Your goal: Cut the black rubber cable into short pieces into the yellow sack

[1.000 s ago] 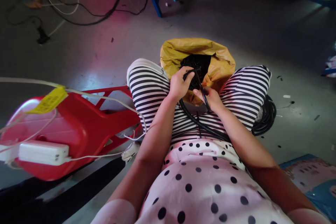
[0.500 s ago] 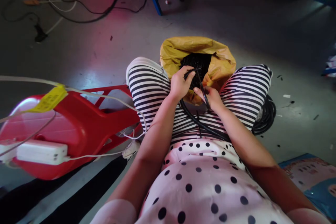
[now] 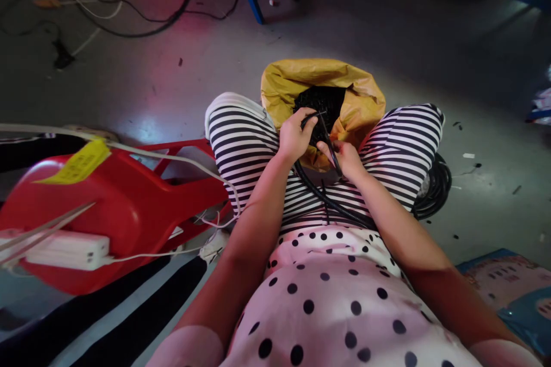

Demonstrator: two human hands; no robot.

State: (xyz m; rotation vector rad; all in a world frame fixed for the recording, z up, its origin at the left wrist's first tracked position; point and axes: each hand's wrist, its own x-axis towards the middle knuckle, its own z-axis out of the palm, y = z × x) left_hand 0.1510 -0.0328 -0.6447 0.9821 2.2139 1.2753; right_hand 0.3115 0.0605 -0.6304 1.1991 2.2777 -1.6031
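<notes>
Pinching a ribbed black tube (image 3: 316, 192) above a yellow sack (image 3: 361, 89), the left hand (image 3: 295, 135) keeps its place from half a second ago, while a dark shape (image 3: 26, 152) has appeared beside the red stool (image 3: 142, 212).

The open sack holds a tangle of black pieces (image 3: 321, 97); just beside, the right hand (image 3: 346, 159) grips a slim dark length (image 3: 332, 152), and the tube curves below both hands across the lap.

Dim light, pink glow and pale glare on floor (image 3: 206, 69), dark upper corners, slight blur
</notes>
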